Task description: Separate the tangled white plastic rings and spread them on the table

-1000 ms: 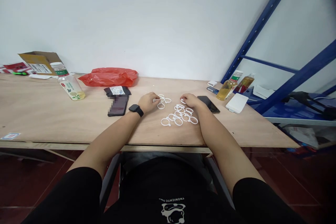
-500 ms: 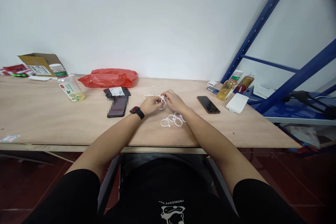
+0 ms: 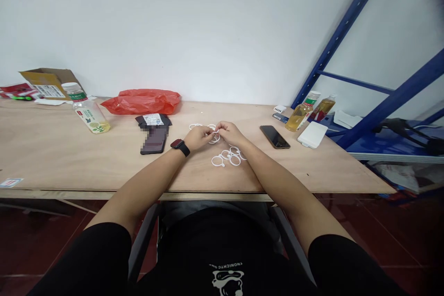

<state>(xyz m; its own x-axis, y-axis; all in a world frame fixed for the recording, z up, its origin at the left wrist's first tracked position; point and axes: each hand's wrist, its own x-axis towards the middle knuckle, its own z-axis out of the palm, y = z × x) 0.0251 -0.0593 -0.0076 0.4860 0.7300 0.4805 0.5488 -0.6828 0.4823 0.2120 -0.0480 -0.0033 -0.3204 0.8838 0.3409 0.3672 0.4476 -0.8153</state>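
Note:
My left hand, with a black watch on its wrist, and my right hand meet over the wooden table. Both pinch small white plastic rings held between their fingertips. A chain of linked white rings trails on the table just beyond my left hand. Several loose white rings lie in a cluster under my right wrist, partly hidden by the forearm.
A dark phone and a black pouch lie left of my hands. Another phone, a white box and two bottles are at the right. A bottle, red bag and cardboard box sit at the back left. Blue shelving stands at the right.
My right hand left the loose pile with a ring and came left to meet my left hand. Both now hold rings together near the table's middle.

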